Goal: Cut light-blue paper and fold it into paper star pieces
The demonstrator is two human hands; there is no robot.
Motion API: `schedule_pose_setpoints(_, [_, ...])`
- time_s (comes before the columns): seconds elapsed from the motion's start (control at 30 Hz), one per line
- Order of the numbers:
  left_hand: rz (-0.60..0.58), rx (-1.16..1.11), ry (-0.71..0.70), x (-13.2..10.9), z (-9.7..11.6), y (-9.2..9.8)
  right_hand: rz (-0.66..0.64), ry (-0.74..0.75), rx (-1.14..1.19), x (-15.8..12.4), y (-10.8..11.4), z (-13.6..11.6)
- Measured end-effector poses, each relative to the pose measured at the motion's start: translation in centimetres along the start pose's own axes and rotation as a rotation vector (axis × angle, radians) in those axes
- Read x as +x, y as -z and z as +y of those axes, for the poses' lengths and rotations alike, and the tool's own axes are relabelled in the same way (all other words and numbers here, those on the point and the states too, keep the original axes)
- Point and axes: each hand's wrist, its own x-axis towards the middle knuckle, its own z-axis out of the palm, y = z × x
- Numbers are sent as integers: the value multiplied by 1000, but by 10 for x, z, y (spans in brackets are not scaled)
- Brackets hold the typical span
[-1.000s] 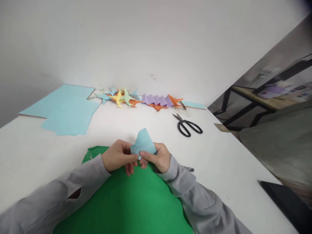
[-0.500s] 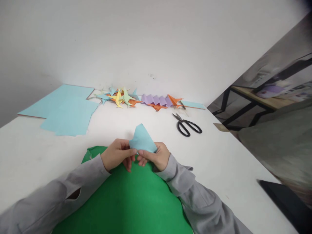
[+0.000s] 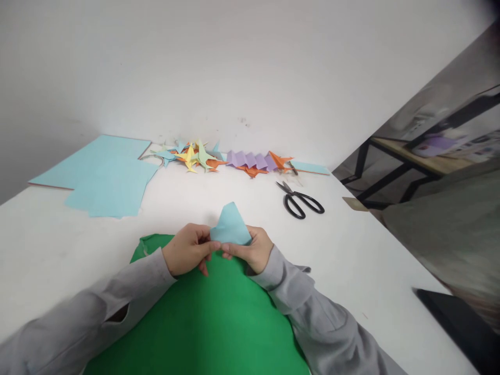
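A small folded piece of light blue paper (image 3: 231, 227) is held up between both hands, above the near edge of the white table (image 3: 344, 250). My left hand (image 3: 189, 249) pinches its lower left side, thumb in front. On the lower right side, my right hand (image 3: 255, 248) grips it with the thumb along the bottom edge. The two thumb tips nearly meet beneath the paper. Fingers behind the paper are partly hidden.
Light blue sheets (image 3: 113, 182) lie at the left. Folded paper figures (image 3: 195, 156) and a purple pleated strip (image 3: 250, 160) line the wall. Black-handled scissors (image 3: 299, 200) lie right of centre. A dark flat object (image 3: 457, 323) is at the right edge. Green cloth (image 3: 195, 317) covers my front.
The folded blue paper has shifted slightly right and tilted, its top now lower. My right fingers have curled in beneath it, and my left fingers have drawn closer together.
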Motion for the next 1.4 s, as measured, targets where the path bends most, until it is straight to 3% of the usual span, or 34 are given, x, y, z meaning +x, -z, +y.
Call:
schedule_pose_setpoints(0.27, [-38, -109, 51, 0, 3, -1, -4, 38, -17, -1, -2, -6])
schedule_pose_setpoints(0.53, [8, -60, 37, -2, 3, -3, -108, -21, 25, 0, 0, -6])
schedule_pose_setpoints(0.83, [9, -67, 72, -1, 4, -2, -113, -12, 79, -2, -3, -6])
schedule_pose_setpoints(1.1, [81, -28, 11, -1, 2, -1, -98, -54, 108, 0, -4, 0])
schedule_pose_setpoints(1.4, [79, -5, -52, -1, 2, -1, -126, -83, 88, -3, -4, -1])
